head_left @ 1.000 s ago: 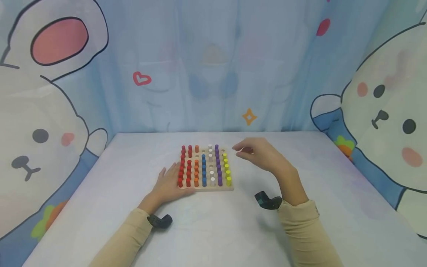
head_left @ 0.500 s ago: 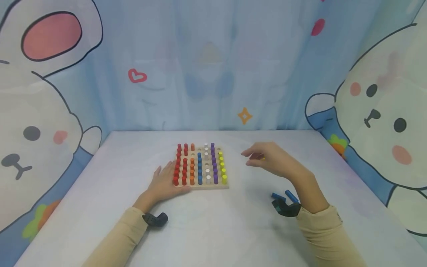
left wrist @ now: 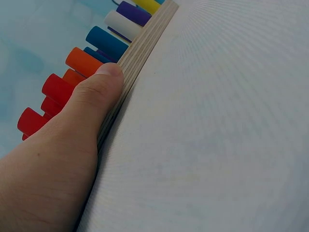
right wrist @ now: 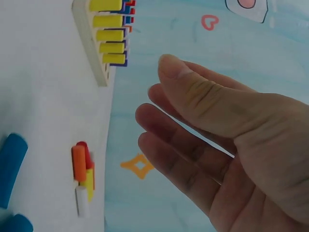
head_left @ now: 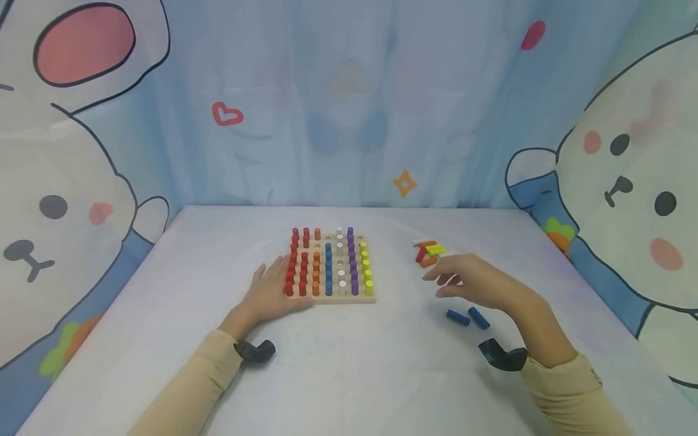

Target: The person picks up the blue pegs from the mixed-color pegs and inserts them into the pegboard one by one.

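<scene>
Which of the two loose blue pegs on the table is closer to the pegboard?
The left blue peg in the head view is closer; the other blue peg lies to its right, farther from the pegboard.

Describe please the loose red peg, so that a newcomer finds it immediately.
On the white table, right of the pegboard and beyond the right hand, lies a small pile of loose pegs. The red peg is at its left side, the only red one among orange, yellow and white neighbours.

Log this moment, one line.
left grip: touching pale wooden pegboard | right grip: empty, hovering | loose on white table: two blue cylindrical pegs, red, orange, yellow, white peg cluster
</scene>
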The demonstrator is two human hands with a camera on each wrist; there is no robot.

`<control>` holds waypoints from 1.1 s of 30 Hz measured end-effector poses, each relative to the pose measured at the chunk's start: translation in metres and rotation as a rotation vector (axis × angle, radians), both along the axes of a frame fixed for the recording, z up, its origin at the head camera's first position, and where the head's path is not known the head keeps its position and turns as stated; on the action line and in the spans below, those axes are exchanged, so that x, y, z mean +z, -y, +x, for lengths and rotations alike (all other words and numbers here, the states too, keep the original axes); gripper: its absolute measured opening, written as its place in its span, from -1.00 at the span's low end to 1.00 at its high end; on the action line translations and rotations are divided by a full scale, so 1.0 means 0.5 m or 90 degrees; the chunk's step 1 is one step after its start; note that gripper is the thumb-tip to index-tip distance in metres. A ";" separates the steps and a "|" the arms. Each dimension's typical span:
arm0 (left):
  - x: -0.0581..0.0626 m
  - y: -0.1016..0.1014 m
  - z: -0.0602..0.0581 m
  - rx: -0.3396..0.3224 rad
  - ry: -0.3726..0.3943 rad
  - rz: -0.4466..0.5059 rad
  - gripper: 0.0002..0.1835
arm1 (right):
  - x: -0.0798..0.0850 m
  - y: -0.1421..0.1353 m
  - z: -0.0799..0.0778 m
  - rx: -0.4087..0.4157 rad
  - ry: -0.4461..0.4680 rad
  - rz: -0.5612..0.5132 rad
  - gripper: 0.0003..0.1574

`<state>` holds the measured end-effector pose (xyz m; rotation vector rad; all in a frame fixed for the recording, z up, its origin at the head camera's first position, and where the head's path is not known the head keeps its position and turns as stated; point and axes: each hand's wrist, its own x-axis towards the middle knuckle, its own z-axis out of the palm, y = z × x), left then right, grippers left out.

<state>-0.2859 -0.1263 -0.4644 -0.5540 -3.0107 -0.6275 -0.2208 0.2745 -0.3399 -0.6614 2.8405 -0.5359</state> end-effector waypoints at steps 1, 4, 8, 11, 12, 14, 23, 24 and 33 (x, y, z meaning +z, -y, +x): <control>0.001 0.000 -0.001 0.000 -0.001 0.003 0.29 | -0.001 -0.005 0.002 0.000 0.006 0.000 -0.58; 0.003 0.000 -0.002 -0.002 0.003 0.003 0.28 | -0.009 -0.020 0.004 -0.002 0.017 0.000 -0.57; 0.004 -0.003 -0.004 -0.005 0.009 0.002 0.28 | -0.023 -0.040 0.004 -0.013 0.021 0.005 -0.56; 0.003 -0.004 -0.006 -0.007 0.006 0.002 0.28 | -0.033 -0.054 0.004 -0.025 0.027 0.007 -0.55; 0.002 -0.005 -0.006 -0.008 0.005 0.004 0.28 | -0.036 -0.058 0.004 -0.030 0.031 0.006 -0.54; 0.000 -0.005 -0.007 -0.007 0.003 0.001 0.28 | -0.041 -0.065 0.004 -0.039 0.041 0.005 -0.53; -0.005 -0.004 -0.004 -0.010 0.002 0.003 0.27 | -0.059 -0.090 0.006 -0.055 0.077 0.017 -0.43; -0.004 -0.004 -0.003 -0.009 0.003 0.003 0.27 | -0.061 -0.092 0.006 -0.056 0.084 0.020 -0.42; 0.004 0.000 0.003 -0.005 0.003 0.003 0.28 | -0.072 -0.107 0.008 -0.102 0.151 0.052 -0.17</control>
